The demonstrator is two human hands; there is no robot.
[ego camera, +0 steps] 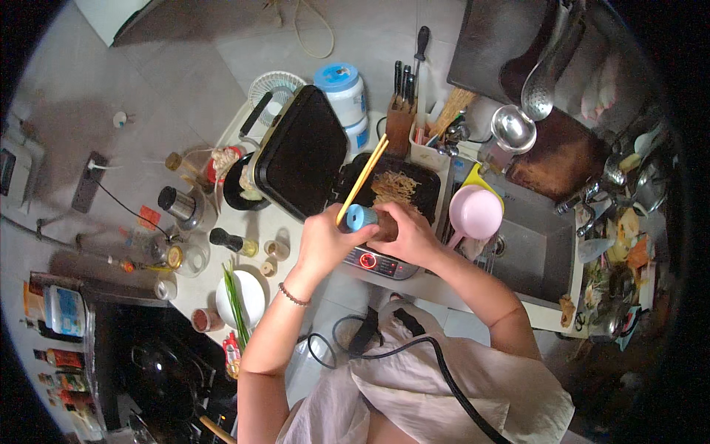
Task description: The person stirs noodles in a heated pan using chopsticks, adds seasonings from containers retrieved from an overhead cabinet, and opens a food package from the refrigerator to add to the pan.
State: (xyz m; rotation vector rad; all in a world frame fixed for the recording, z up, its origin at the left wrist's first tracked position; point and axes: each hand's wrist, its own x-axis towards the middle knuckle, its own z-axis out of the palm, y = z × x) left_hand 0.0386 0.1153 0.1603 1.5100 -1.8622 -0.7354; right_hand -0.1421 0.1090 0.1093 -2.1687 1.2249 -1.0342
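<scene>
My left hand (327,238) holds a pair of yellow chopsticks (366,175) that point up and away, and its fingers also reach the blue lid (359,217) of a small jar. Around the brownish body of that jar (386,227) my right hand (407,233) is closed. Both hands are over the front edge of an electric griddle (432,183) whose black lid (302,150) stands raised. Enoki-like strands (395,187) lie on its dark plate, partly hidden by my right hand. A red ring glows on the control panel (383,262).
A white plate (252,297) with green scallions (236,305) and several small jars stand at left, near a black stove (161,372). A pink ladle-like cup (476,212) rests at the edge of the sink (541,244). Behind the griddle is a knife block (399,130).
</scene>
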